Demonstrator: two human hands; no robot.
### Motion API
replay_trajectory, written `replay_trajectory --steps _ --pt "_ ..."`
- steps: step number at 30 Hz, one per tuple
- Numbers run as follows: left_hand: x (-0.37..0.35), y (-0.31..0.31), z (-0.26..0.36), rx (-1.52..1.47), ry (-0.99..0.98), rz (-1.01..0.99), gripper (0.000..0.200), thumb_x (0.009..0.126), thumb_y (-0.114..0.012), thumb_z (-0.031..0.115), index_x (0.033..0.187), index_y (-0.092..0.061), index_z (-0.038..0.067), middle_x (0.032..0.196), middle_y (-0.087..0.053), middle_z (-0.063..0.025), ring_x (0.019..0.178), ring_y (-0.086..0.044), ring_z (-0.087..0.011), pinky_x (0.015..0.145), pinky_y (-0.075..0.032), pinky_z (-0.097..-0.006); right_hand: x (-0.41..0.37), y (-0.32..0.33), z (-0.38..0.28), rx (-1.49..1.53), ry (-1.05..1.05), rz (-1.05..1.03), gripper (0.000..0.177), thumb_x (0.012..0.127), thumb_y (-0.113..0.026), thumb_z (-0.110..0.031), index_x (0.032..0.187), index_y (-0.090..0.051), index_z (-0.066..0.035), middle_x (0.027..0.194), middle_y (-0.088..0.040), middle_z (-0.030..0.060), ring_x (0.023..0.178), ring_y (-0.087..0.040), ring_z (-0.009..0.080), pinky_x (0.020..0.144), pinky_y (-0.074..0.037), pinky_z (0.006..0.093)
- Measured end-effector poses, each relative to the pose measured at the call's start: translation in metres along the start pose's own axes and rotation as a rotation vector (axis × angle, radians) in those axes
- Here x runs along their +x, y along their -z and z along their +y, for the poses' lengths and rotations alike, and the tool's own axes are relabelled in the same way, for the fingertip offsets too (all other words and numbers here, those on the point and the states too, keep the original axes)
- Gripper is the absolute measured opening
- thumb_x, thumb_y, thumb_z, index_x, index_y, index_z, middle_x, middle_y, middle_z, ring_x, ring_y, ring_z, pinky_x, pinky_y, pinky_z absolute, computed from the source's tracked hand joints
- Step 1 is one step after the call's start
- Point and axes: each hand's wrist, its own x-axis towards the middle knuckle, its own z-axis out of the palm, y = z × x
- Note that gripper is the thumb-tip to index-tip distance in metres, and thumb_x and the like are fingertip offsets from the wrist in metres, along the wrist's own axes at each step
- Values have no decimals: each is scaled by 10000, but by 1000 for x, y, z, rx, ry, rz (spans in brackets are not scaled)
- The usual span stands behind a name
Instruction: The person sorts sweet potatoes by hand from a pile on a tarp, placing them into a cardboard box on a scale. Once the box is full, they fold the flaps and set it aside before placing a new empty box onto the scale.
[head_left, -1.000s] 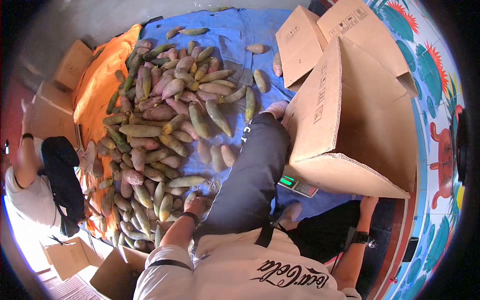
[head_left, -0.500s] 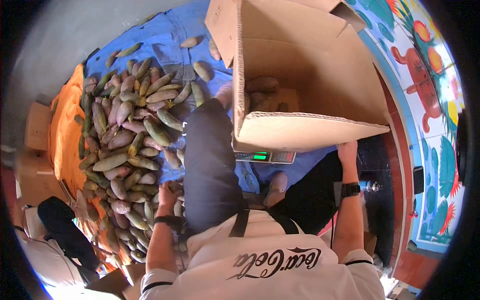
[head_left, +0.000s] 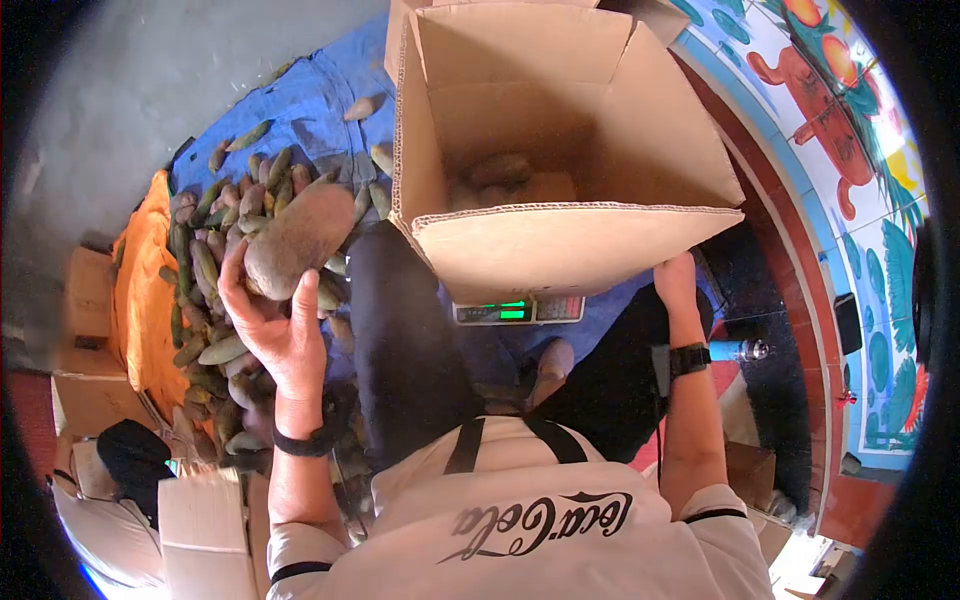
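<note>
My left hand [head_left: 275, 325] is raised over the pile, its fingers wrapped round a large brownish-purple tuber [head_left: 300, 240]. Below and beyond it spreads a heap of green and purple tubers [head_left: 205, 265]. An open cardboard box [head_left: 575, 245] stands in front of me with a few tubers [head_left: 498, 172] in its shaded bottom. At the box's near right corner is my right hand [head_left: 675, 278], fingertips hidden behind the flap edge. Under the box's near side shows a scale [head_left: 518, 310] with lit green displays.
A blue tarp [head_left: 330, 95] lies under the tubers, with orange sheeting [head_left: 148, 300] along its left side. Another person [head_left: 110, 500] is at the lower left, beside a cardboard box [head_left: 205, 530]. A painted tile wall [head_left: 870, 330] runs along the right.
My left hand has risen from the heap with a large tuber in it. The view has shifted, and the box's interior shows more. My right hand remains near the box's corner.
</note>
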Motion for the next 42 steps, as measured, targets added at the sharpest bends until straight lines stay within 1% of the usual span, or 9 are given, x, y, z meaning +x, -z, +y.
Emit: replay_trajectory --steps 3,5,14,23,29,32,35,37,42 --pt "7 -21 20 -103 -120 13 613 703 -676 47 1215 -341 17 1185 -375 -98 1093 -389 -193 936 -332 -332 0 -1 1 20 31 14 165 720 -478 -23 844 -573 30 817 -565 242 809 -533 408 679 -429 442" --pt "13 -30 27 47 -317 -36 623 690 -690 66 1208 -350 8 1170 -387 -108 1085 -396 -205 934 -327 -335 -2 5 -6 30 24 9 154 720 -479 -25 828 -575 28 802 -561 246 797 -534 409 670 -428 444" --pt "26 -45 45 167 -543 31 683 620 -745 113 1181 -374 -9 1139 -439 -137 1037 -419 -270 925 -314 -365 1 2 0 1 -82 -79 176 721 -490 -62 849 -587 9 851 -569 238 825 -538 400 724 -428 459" --pt "27 -71 50 221 -524 -219 628 577 -729 79 1135 -446 23 1092 -478 -168 1000 -468 -328 850 -394 -395 0 4 -2 84 35 -47 236 752 -469 -115 918 -578 12 905 -563 249 895 -525 401 740 -423 439" --pt "22 -70 33 283 -549 -370 418 699 -635 129 1074 -493 9 1071 -507 -159 1016 -479 -320 871 -381 -401 3 3 2 70 40 -74 256 768 -477 -135 943 -567 28 942 -561 250 921 -516 405 757 -421 422" --pt "14 -60 25 289 -540 -316 391 732 -607 153 1074 -491 3 1085 -505 -169 1036 -465 -327 893 -362 -406 2 0 8 67 74 -65 257 777 -470 -125 960 -562 30 970 -562 242 936 -515 396 776 -414 408" --pt "7 -39 6 279 -361 -234 355 779 -555 161 1078 -484 -16 1112 -494 -186 1054 -453 -333 914 -341 -400 4 -1 7 13 187 -4 257 781 -466 -108 974 -557 36 992 -560 236 954 -512 384 800 -405 396" --pt "1 -21 -14 312 -249 -172 399 713 -586 80 1089 -474 8 1075 -500 -183 1017 -461 -355 885 -365 -410 3 7 -8 83 -12 -103 258 784 -462 -99 979 -549 47 1009 -554 236 974 -500 380 821 -395 390" --pt "-19 38 -88 595 -30 -83 319 727 -556 64 1037 -507 4 1007 -526 -174 965 -483 -335 849 -381 -392 4 -2 11 33 55 -84 256 786 -462 -90 981 -543 55 1019 -546 239 978 -489 392 829 -388 399"
